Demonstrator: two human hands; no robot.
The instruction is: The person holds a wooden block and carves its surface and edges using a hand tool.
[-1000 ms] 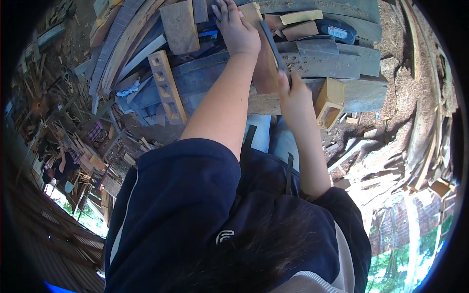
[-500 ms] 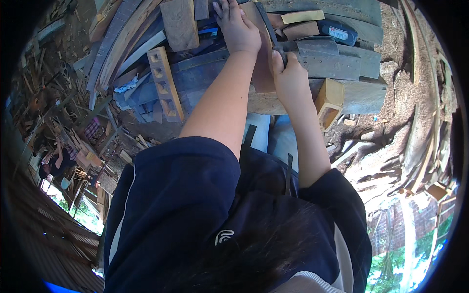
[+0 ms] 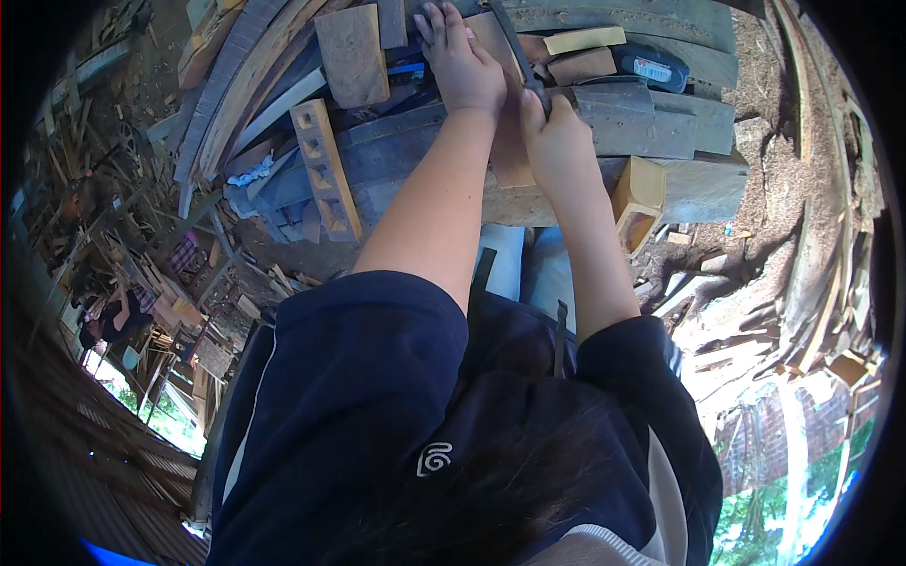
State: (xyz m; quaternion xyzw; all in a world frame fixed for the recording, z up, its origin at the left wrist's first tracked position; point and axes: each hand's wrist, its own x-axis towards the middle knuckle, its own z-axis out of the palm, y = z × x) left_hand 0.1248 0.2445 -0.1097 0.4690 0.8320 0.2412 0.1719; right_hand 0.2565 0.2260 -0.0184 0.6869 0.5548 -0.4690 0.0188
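Narrow wood strip (image 3: 510, 141) at 12 o'clock, lying on grey plank stack (image 3: 661, 123). Left hand (image 3: 462, 66) pressed flat on it. Right hand (image 3: 552, 132) clenched round dark blade tool (image 3: 514, 47). Notched block (image 3: 326, 170) at 10 o'clock. Best: firm hold-down, short controlled strokes, fingers off blade path.

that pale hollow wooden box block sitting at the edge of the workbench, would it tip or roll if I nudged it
The hollow wooden block has flat faces, so it would probably slide, not roll. It sits at the edge of the workbench, so a push could drop it. Being hollow, it is likely light and stiff.
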